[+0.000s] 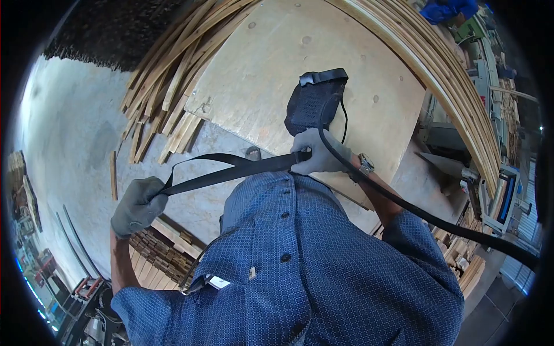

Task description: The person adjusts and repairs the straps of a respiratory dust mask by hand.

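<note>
A black strap [231, 173] is stretched across the front of my blue patterned shirt. My left hand [138, 206], in a grey glove, is closed on its left end, where the strap folds back in a loop. My right hand [319, 152], also gloved and with a watch at the wrist, pinches the other end. Just beyond the right hand, a black mesh pouch [311, 106] with a buckle and strap on top lies on a plywood sheet [259, 75]. A black cable [415, 213] runs from near the pouch over my right wrist to the right edge.
Long wooden strips [173, 75] lie in a loose pile at the upper left. More long strips [438, 86] curve along the upper right, near machinery [482, 86]. Stacked wood pieces [158, 254] are below my left hand. A person in blue [447, 10] is at the top right.
</note>
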Demonstrator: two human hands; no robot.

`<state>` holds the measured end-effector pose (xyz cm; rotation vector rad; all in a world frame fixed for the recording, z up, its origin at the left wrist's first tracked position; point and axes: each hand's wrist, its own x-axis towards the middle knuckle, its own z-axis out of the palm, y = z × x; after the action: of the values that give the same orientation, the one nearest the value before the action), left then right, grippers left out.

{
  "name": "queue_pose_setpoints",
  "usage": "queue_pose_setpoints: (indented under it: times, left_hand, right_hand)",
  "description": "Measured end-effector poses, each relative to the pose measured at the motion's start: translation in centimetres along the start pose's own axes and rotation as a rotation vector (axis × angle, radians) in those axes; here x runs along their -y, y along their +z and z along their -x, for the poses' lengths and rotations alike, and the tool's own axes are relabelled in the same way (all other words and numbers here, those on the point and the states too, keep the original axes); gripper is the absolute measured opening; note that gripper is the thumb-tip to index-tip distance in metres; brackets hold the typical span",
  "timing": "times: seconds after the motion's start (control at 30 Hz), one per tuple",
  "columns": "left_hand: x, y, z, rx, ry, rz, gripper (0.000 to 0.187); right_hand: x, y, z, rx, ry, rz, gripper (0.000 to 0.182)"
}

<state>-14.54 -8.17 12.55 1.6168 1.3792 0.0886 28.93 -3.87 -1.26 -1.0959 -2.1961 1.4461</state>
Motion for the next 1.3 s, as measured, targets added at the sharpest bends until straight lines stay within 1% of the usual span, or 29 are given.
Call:
queue_pose_setpoints:
  times: [0.13,0.2,0.3,0.33,0.37,0.4,0.47,0.5,0.53,0.6,0.63,0.7,0.73,0.8,0.83,0.9,0.93,1.0,1.07,1.13,1.2,1.27,1.3]
  left_hand:
    - [0.7,-0.6,1.4,0.036,-0.053,0.011,0.022]
    - [0.6,-0.6,1.6,0.038,-0.061,0.038,0.023]
    - [0.8,-0.8,2.7,0.071,-0.084,0.114,0.027]
    - [1.2,-0.9,3.0,0.07,-0.068,0.132,0.029]
    - [1.4,-0.8,3.1,0.07,-0.048,0.151,0.03]
    - [1.0,-0.8,3.3,0.075,-0.046,0.154,0.03]
    - [-0.1,-1.0,3.9,0.069,0.028,0.2,0.03]
    - [0.0,-1.1,4.1,0.08,0.065,0.164,0.028]
    - [0.0,-1.2,4.3,0.078,0.059,0.162,0.028]
    - [-0.2,-1.2,4.1,0.153,-0.071,0.12,0.027]
    - [-0.1,-1.1,3.9,0.151,-0.071,0.12,0.027]
    - [0.9,-0.2,3.2,0.075,-0.167,0.141,0.025]
    - [1.5,0.2,2.5,0.075,-0.168,0.144,0.025]
    - [3.2,1.0,0.7,0.003,-0.259,0.016,0.024]
    - [4.4,1.7,-0.3,0.004,-0.259,0.015,0.024]
    - [6.8,3.5,-2.9,-0.159,-0.131,0.016,0.019]
    - [7.1,4.2,-4.3,-0.155,-0.123,0.021,0.019]
    - [7.2,5.2,-7.3,-0.324,0.122,-0.262,0.014]
    - [6.1,5.3,-10.2,-0.418,0.174,-0.309,0.006]
    - [3.7,5.5,-12.8,-0.696,0.35,-0.515,0.02]
    - [0.4,6.8,-15.4,-0.89,0.512,-0.764,0.032]
    - [-3.0,10.9,-17.1,-0.668,0.785,-0.415,0.033]
    - [-5.4,12.8,-17.2,-0.43,0.776,-0.309,0.037]
  right_hand:
    - [-1.2,0.8,0.1,0.029,0.022,-0.02,0.031]
    - [-1.7,0.6,0.2,0.01,0.015,0.086,0.032]
    - [-1.8,1.0,0.2,0.001,-0.022,0.159,0.031]
    - [-1.7,1.1,0.2,-0.001,-0.023,0.159,0.031]
    - [-1.4,1.2,0.3,-0.053,-0.048,0.217,0.031]
    - [-1.1,1.4,0.7,-0.104,-0.07,0.275,0.031]
    - [-0.9,1.9,0.9,-0.134,-0.094,0.329,0.03]
    - [-0.7,2.1,0.6,-0.165,-0.122,0.378,0.029]
    - [-0.5,2.4,0.5,-0.164,-0.127,0.373,0.029]
    - [-0.1,2.7,0.3,-0.141,-0.053,0.456,0.027]
    - [-0.1,2.9,0.3,-0.141,-0.056,0.457,0.027]
    - [-0.4,3.6,0.5,-0.209,-0.061,0.484,0.025]
    - [-0.8,3.7,0.6,-0.206,-0.06,0.484,0.025]
    - [-1.5,4.0,0.4,-0.271,-0.112,0.423,0.023]
    - [-1.2,3.7,0.4,-0.272,-0.111,0.422,0.023]
    - [-0.4,2.3,0.5,-0.29,-0.024,0.439,0.022]
    - [-0.3,1.9,0.7,-0.29,-0.017,0.447,0.022]
    - [-0.2,1.1,0.8,-0.367,-0.04,0.249,0.022]
    - [-0.5,0.7,1.2,-0.391,-0.024,0.228,0.022]
    - [-0.8,0.7,1.4,-0.468,0.042,0.199,0.021]
    - [0.1,0.6,1.3,-0.477,0.057,0.157,0.019]
    - [0.3,0.4,1.4,-0.485,0.067,0.117,0.017]
    - [-0.1,0.5,1.3,-0.458,0.012,0.174,0.018]
